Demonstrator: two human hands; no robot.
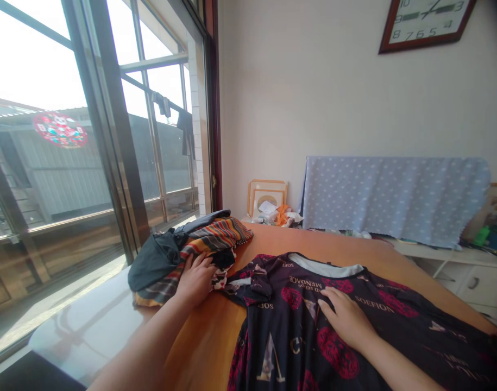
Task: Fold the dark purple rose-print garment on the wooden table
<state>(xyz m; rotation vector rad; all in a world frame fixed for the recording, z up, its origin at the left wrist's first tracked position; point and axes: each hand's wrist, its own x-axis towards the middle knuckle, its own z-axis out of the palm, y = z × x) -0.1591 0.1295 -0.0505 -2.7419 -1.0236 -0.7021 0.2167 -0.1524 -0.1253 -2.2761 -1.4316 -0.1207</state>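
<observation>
Printed shirt [297, 320], just one, lies under the right hand [348, 319], fingers spread; left hand [195, 282], grip unclear, touches one clothes pile [213, 236].

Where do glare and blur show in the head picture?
Head view: sky overexposed through the window; head view: glare whitening the left end of the table; head view: the dark shirt blurring toward the right edge.

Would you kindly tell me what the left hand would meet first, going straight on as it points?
The left hand would probably meet the orange-and-black striped cloth heaped just ahead, though exact depth is unclear.
</observation>
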